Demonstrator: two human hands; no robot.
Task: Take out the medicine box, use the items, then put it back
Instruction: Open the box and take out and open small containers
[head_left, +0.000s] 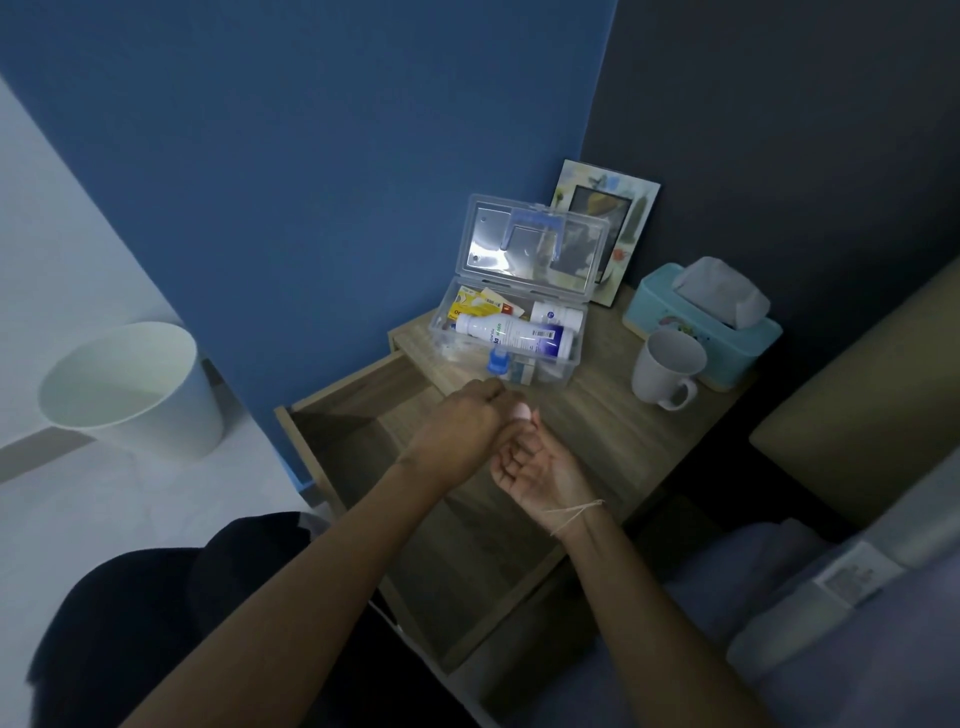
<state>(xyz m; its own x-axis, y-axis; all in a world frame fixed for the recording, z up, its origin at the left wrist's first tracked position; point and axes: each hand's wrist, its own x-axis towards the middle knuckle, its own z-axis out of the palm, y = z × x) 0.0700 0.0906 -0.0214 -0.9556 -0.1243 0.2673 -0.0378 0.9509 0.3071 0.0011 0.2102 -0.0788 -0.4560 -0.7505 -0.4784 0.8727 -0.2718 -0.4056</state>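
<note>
No text can be read with confidence. A white bottle lying in the open medicine box has a purple label with a barcode and blurred lettering. A yellow packet behind it shows orange print beginning with "O"; the rest is unclear.

You have one open medicine box, one big white bottle across it, one mug, one tissue box, one picture frame, one bin, two hands.
</note>
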